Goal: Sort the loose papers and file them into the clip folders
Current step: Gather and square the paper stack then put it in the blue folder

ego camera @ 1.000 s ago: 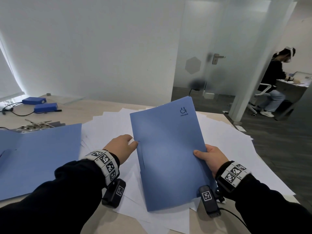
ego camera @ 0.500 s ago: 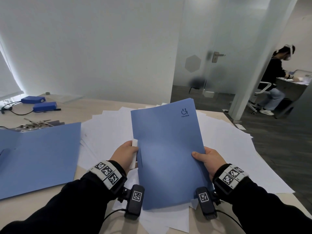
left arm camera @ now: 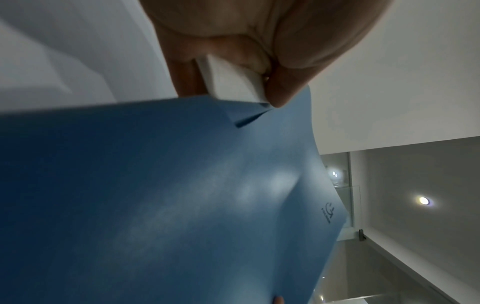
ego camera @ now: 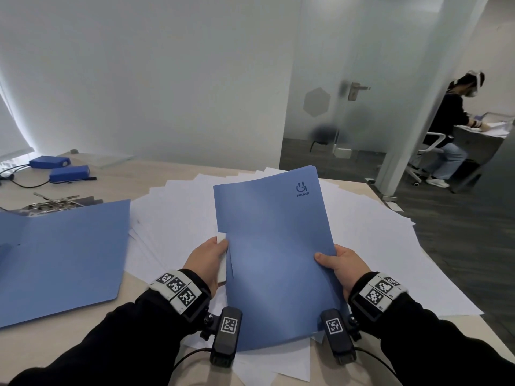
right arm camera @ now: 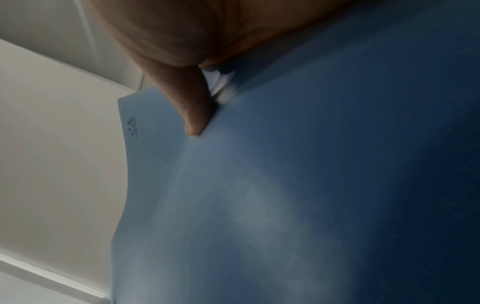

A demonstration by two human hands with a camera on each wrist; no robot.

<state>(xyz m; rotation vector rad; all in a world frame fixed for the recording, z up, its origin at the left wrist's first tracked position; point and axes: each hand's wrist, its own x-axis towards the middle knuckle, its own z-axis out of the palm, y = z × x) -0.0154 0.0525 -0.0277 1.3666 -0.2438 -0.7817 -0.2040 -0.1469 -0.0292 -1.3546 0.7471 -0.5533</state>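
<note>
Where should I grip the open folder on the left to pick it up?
Judging by its pose, take the open folder by its right edge, coming from the right: it lies flat, that edge overlaps the papers, and the metal clip crowds the far side.

Open folder (ego camera: pixel 60 254) left of papers (ego camera: pixel 178 218) (on table (ego camera: pixel 41 346))

Cool daylight glows from the window blind (ego camera: pixel 12 126) at far left; walls bow at the edges. Wrist views are dim, soft, with ceiling spotlight (left arm camera: pixel 424 200) glare reflecting off the smooth blue plastic folder (left arm camera: pixel 182 205).
</note>
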